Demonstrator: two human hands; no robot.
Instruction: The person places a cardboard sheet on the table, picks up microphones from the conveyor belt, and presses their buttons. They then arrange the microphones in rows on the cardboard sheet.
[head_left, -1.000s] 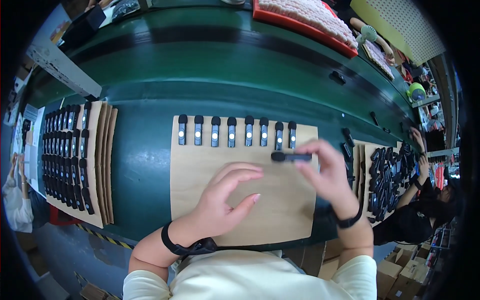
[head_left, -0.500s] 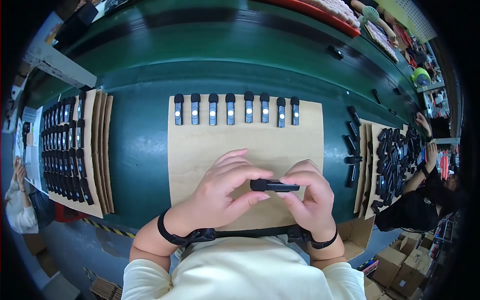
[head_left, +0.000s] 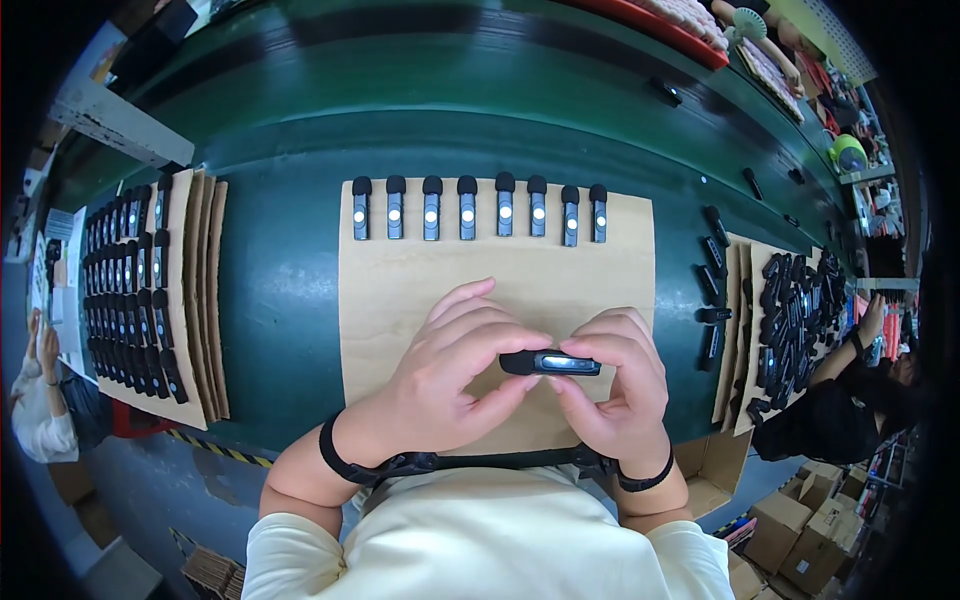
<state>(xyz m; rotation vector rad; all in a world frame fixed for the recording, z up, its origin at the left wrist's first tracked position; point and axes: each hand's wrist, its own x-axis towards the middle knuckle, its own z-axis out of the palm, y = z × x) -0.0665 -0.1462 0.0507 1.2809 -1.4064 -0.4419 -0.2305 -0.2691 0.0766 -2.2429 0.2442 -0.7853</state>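
Note:
Between my two hands is a small black clip-on microphone (head_left: 572, 364) with a foam windscreen on its left end, held over a cardboard sheet (head_left: 400, 290). My left hand (head_left: 450, 365) pinches the foam end between thumb and index finger. At the other end, my right hand (head_left: 620, 375) grips the body with thumb and fingers; a shiny strip on the side toward me catches light. Along the sheet's far edge lies a row of several similar microphones (head_left: 431, 210), foam ends pointing away, each with a bright round spot.
Stacked cardboard with rows of microphones (head_left: 130, 300) stands at the left. On the right, more cardboard carries a heap of microphones (head_left: 795, 320), and loose microphones (head_left: 710, 285) lie beside it. A co-worker (head_left: 835, 400) is at far right, another person (head_left: 45, 400) at far left.
The microphone has rolled in my fingers, so its shiny strip now faces up more. My left fingers have shut onto its foam end. The view has shifted slightly.

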